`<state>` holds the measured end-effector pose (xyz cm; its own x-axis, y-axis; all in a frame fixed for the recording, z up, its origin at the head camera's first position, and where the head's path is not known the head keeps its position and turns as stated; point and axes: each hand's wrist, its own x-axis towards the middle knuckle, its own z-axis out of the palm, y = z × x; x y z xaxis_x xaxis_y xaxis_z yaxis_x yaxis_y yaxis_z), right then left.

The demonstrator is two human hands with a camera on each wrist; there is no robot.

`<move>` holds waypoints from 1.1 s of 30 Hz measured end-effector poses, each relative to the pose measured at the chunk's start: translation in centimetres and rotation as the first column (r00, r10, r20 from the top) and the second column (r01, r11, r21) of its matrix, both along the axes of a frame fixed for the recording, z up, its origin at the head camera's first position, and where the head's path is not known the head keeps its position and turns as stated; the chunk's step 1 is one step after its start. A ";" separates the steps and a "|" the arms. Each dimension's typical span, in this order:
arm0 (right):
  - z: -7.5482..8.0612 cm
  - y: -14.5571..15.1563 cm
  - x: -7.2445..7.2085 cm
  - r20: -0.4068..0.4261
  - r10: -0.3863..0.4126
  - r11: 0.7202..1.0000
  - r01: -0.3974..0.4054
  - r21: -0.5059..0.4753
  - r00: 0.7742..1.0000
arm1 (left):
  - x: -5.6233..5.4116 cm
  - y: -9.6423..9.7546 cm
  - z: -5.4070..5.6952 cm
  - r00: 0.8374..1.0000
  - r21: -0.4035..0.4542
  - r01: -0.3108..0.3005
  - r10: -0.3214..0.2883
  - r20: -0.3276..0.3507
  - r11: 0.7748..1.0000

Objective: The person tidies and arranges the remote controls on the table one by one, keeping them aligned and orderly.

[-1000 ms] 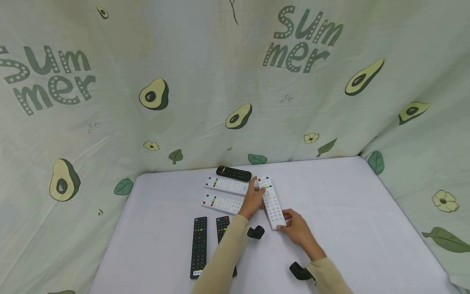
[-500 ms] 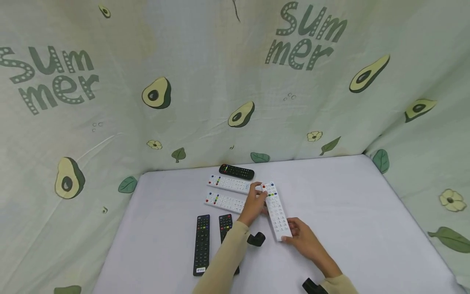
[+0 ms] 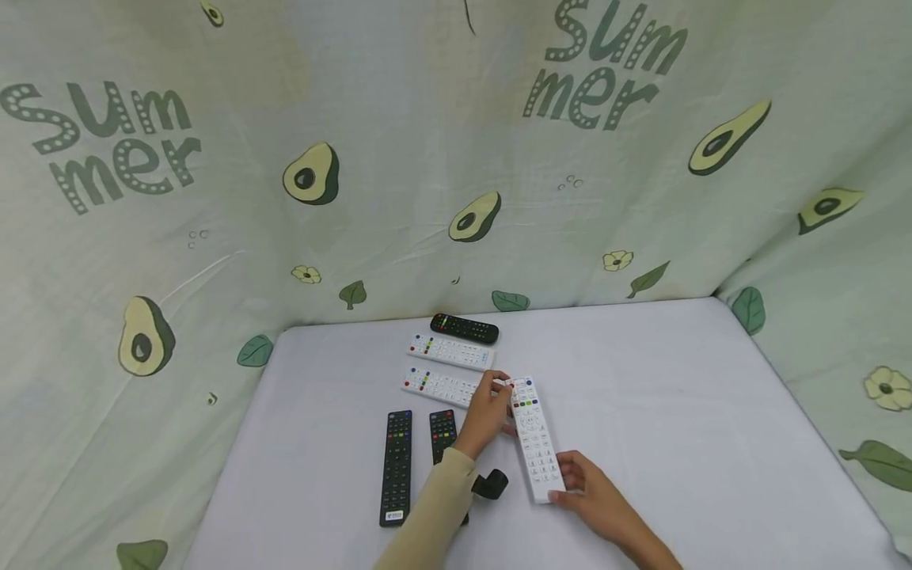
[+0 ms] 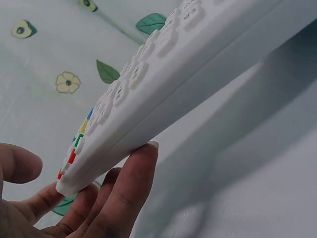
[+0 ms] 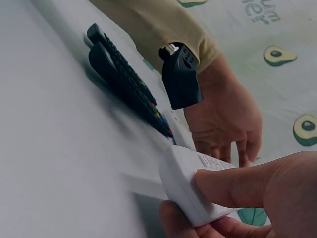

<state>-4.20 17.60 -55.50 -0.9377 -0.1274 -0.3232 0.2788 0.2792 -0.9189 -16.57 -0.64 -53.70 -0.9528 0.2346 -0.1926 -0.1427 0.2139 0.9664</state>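
A white remote control point(image 3: 537, 443) with coloured buttons near its far end is held above the table, casting a shadow below. My right hand point(image 3: 587, 495) pinches its near end, with the thumb point(image 5: 233, 186) on the button-side edge and fingers underneath. At the far end is my left hand point(image 3: 488, 412). In the left wrist view, its fingers point(image 4: 131, 186) touch the remote's underside, while the thumb point(image 4: 20, 163) stands apart from it. A second white remote point(image 3: 435, 385) lies just left of that hand, which partly covers it.
Behind lie another white remote point(image 3: 450, 351) and a short black remote point(image 3: 465, 328). Two long black remotes, a left one point(image 3: 396, 467) and a right one point(image 3: 443, 435), lie at left; the left sleeve point(image 3: 431, 511) covers part of the latter. Printed cloth point(image 3: 399, 158) hangs behind the white table point(image 3: 663, 396).
Both hands have brought the white remote nearer to me, turning it slightly more upright in view. The left thumb has come off its button face. The lying remotes keep their arrangement.
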 end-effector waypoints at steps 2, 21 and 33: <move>-0.2 0.0 0.4 0.001 0.030 0.999 -0.030 -0.034 1.000 | 0.5 -0.4 0.0 1.000 -0.018 0.013 -0.013 -0.008 1.000; -1.0 -1.1 2.4 -0.046 0.244 0.960 -0.248 -0.128 0.969 | 4.2 -4.0 -0.2 0.999 -0.094 -0.010 0.014 0.044 0.996; -0.8 -2.4 2.4 -0.039 0.237 0.970 -0.239 -0.052 0.971 | 4.7 -4.4 -0.2 0.999 -0.237 0.000 0.010 0.042 0.971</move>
<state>-1.81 15.22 -56.27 -0.8881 -0.3649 -0.2796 0.1807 0.2822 -0.9422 -11.84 -5.06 -53.87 -0.9435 0.1726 -0.2828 -0.1844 0.4354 0.8812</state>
